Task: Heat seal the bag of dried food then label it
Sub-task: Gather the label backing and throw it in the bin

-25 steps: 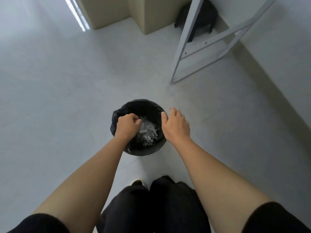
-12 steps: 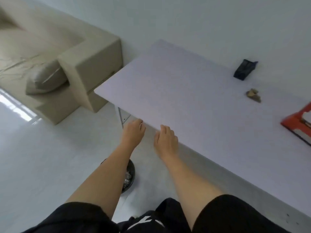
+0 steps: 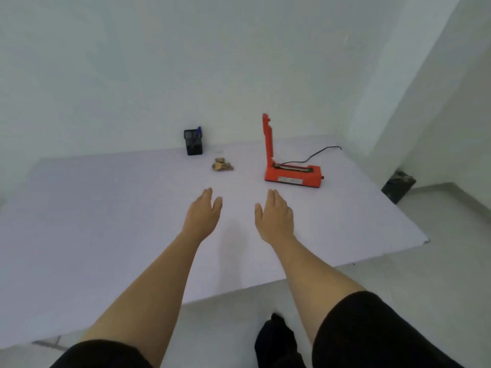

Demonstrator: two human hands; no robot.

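Two hands over the table (image 3: 79, 221), both empty: left hand (image 3: 203, 216) and right hand (image 3: 275, 217) are held flat, fingers extended and loosely together, clamped on nothing. Whether the palms touch the tabletop or hover just above it can't be told from this angle.

Bag of dried food (image 3: 222, 164) sits far of the hands, roughly centre of the table, between the pen holder (image 3: 193, 142) on the far left and the heat sealer (image 3: 292, 173) to the right. It reads as a small clear pouch with tan chunks inside; the film itself is barely visible and too small to say where the open mouth is.

Sealer is orange, lid arm standing upright, seal bar exposed, cord (image 3: 318, 154) trailing off to the far right. A blue pen pokes out of the holder. No label is visible.

Judgement on handling: light, thin, floppy film, probably slick; contents are loose, brittle pieces that will shift or spill if the pouch tips mouth-down. Best hold is likely a pinch on the empty film near the mouth, both corners, pulled taut and flat so it lies across the seal bar without wrinkles. Squeezing the bulge risks crushing pieces.

Step in hand looks like the reach for the bag; sealing and labelling not yet done. Left hand is the nearer one to it.
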